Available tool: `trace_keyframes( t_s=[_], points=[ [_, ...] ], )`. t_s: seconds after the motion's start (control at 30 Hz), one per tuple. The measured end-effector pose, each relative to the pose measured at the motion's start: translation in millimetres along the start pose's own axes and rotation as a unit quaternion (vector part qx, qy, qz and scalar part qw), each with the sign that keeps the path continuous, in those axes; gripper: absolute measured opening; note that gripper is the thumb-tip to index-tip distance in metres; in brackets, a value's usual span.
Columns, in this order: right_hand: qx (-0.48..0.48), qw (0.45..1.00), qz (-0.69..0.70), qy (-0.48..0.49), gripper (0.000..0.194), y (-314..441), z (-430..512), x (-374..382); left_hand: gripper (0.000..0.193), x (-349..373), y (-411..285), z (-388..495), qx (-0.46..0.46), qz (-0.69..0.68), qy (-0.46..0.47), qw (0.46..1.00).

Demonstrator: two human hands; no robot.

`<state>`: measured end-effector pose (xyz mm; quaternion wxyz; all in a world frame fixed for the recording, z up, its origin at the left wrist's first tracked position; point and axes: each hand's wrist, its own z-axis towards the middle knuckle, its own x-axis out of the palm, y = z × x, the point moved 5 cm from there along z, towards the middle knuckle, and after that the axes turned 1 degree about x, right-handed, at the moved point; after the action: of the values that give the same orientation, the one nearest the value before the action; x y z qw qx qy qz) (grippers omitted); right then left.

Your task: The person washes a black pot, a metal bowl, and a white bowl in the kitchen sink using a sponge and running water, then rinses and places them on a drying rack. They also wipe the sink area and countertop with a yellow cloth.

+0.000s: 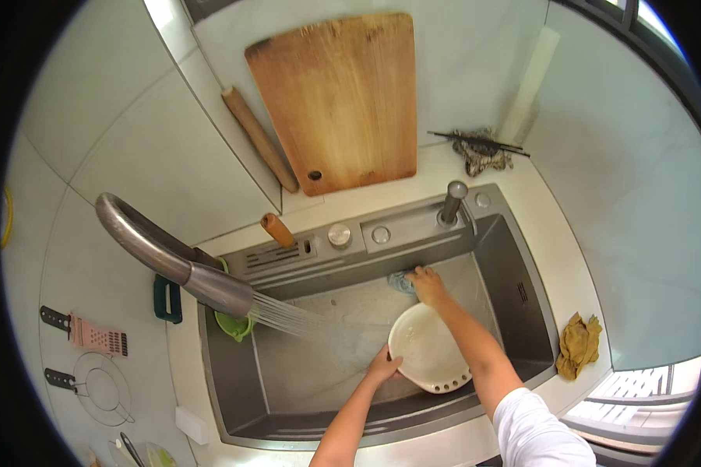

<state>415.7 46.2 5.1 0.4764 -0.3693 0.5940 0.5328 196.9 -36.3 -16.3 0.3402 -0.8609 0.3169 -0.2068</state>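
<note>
My left hand (384, 365) grips the left rim of a white plastic basin (429, 344) with a row of round holes near its front edge. The basin is tilted inside the grey sink (304, 379), and a little water glistens in it. My right hand (430, 287) reaches past the basin to the sink's back wall. Its fingers touch the right edge of a crumpled blue-grey cloth (401, 282); whether they have closed on it is hard to see. Water sprays from the metal faucet (222, 289) onto the sink floor left of the basin.
A light green strainer (233, 326) sits in the sink's left corner under the faucet. Behind the sink lean a wooden cutting board (342, 105) and a rolling pin (260, 140). A mustard cloth (578, 345) lies on the right counter. A pink grater (96, 335) hangs at left.
</note>
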Motion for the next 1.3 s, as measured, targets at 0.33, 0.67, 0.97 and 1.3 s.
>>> trace_keyframes(
  t_s=[0.33,0.67,0.97,1.3],
  points=[
    [0.126,0.981,0.132,0.071,0.018,21.6,-121.8,-6.6,0.063,8.4,-15.9,-16.9,0.003,-0.051,0.041,0.998],
    [0.037,0.997,0.012,0.064,0.018,34.3,-79.3,-8.0,0.058,-15.9,-35.7,-20.7,0.069,-0.078,-0.033,0.994],
    [-0.129,0.972,0.133,0.142,0.034,101.2,-84.3,-25.3,0.061,-73.3,-60.3,-72.9,0.078,-0.078,-0.072,0.991],
    [-0.247,0.966,0.009,0.076,0.032,189.5,-72.1,-24.4,0.059,-145.8,-58.7,-122.7,0.12,-0.061,-0.152,0.979]
  ],
)
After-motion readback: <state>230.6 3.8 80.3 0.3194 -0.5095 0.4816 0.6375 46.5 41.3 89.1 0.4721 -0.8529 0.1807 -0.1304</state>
